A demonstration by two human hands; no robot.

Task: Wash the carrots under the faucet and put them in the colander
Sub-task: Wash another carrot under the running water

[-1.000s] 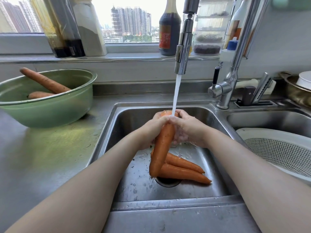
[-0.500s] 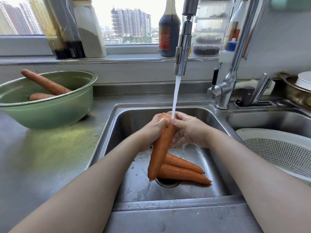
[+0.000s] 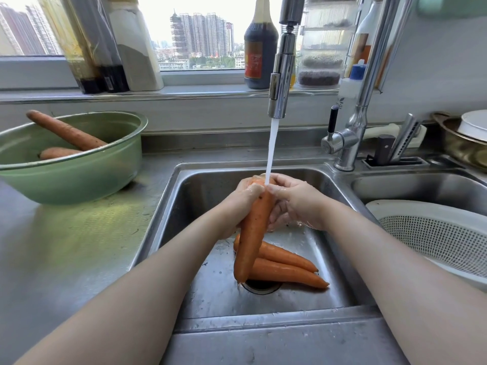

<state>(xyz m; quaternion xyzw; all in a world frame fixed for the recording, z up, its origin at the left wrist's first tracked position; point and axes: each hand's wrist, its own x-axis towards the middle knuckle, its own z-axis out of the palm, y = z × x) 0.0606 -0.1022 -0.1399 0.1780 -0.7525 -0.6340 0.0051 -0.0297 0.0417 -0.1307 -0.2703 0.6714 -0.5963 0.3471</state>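
Left hand (image 3: 238, 206) and right hand (image 3: 297, 204): both wrapped round upper end of held carrot (image 3: 253, 233), tip down over sink (image 3: 340, 259).
Water stream (image 3: 271, 151) from faucet (image 3: 282, 83): lands on carrot top.
Two carrots in sink (image 3: 287, 270): lying beside drain (image 3: 261, 287).
Green bowl (image 3: 71, 177) on counter, left: two unwashed carrots (image 3: 66, 133) inside.
White colander (image 3: 434, 233): in right basin.
Dark sauce bottle (image 3: 261, 48): on windowsill.
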